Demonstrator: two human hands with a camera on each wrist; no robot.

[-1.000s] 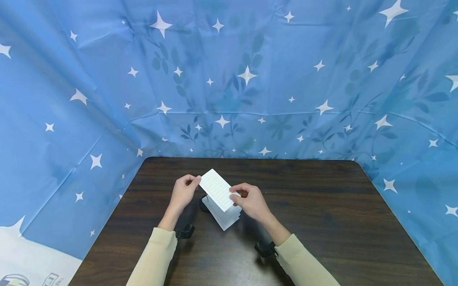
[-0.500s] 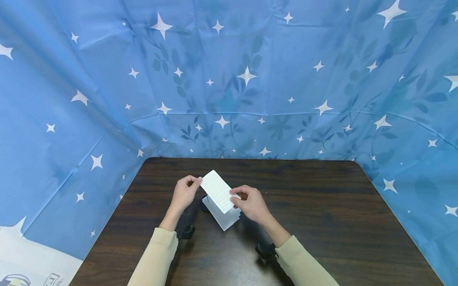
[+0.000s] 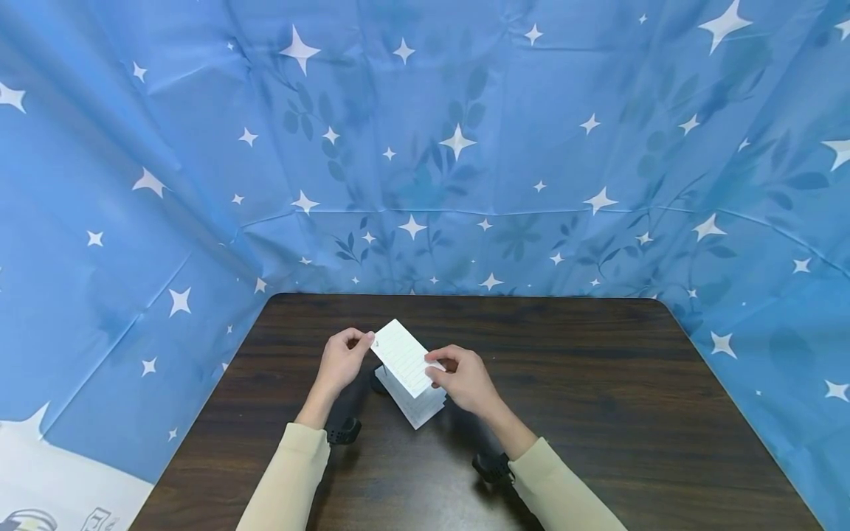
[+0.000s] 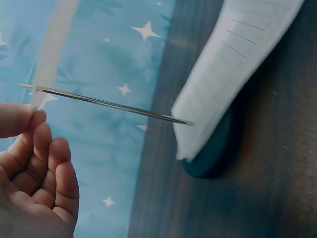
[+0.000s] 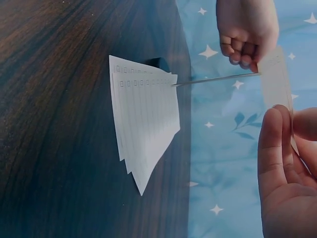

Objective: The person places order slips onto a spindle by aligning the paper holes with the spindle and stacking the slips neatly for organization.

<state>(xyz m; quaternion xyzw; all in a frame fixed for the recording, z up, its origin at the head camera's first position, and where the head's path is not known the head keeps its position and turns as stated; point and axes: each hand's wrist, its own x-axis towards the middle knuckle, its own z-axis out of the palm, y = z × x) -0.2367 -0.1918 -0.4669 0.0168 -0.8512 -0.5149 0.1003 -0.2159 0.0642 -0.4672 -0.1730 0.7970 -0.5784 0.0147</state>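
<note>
A bill spike has a dark round base [image 4: 213,163] and a thin metal rod [image 4: 109,104]. Several lined paper slips [image 5: 143,114] are threaded on it, low down by the base. Another lined slip [image 3: 401,358] is held up near the rod's top, tilted over the lower ones. In the left wrist view the rod's tip pokes through this slip near one corner. My left hand [image 3: 341,361] pinches that corner between thumb and index finger, right beside the tip. My right hand [image 3: 468,378] pinches the slip's right edge between thumb and fingers.
The spike stands on a dark wood-grain table [image 3: 598,413]. A blue curtain [image 3: 425,147] with white stars hangs behind the table and along its sides. White fabric [image 3: 60,472] with printed drawings shows at the lower left. A dark wrist camera [image 3: 491,466] sits at my right cuff.
The upper slip has come down slightly, and the rod's tip now shows through it beside my left fingers. Both hands keep their pinch and have barely moved.
</note>
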